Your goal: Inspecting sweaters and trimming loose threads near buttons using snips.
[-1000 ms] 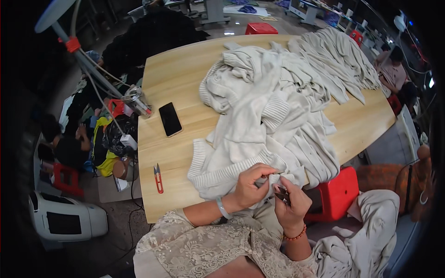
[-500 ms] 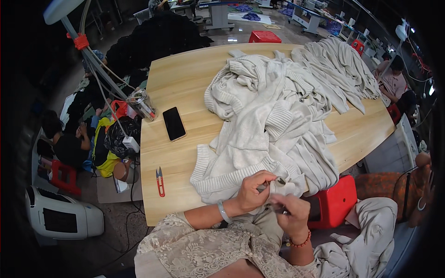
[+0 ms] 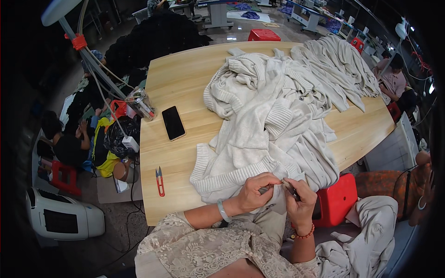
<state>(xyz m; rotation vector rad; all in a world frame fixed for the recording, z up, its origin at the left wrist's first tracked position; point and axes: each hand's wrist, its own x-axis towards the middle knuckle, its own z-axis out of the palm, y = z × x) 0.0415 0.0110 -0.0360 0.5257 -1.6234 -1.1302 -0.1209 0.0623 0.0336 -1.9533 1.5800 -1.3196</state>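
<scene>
Off-white knitted sweaters (image 3: 248, 150) lie heaped over the wooden table (image 3: 185, 74), with ribbed edges hanging toward me at the front. My left hand (image 3: 255, 192), at the table's near edge, pinches a bit of this knit fabric. A small grey-dark bit also shows under its fingers; its kind is unclear. Close beside it, my right hand (image 3: 303, 199) is closed around a small dark tool (image 3: 293, 192), too covered by the fingers to name. The fingertips of both hands almost meet over the fabric. Red-handled thread snips (image 3: 160, 183) lie apart on the left side.
A black phone (image 3: 173, 123) and a clear jar (image 3: 141, 105) stand along the table's left side, near a lamp arm (image 3: 103, 69). To my right are a red stool (image 3: 338, 201) and more pale knitwear (image 3: 371, 231). Other people sit at both sides.
My right hand has moved slightly up and right, and its fingers now show the dark tool more plainly. The fabric piece raised between my hands has dropped lower. My left hand stays nearly in place.
</scene>
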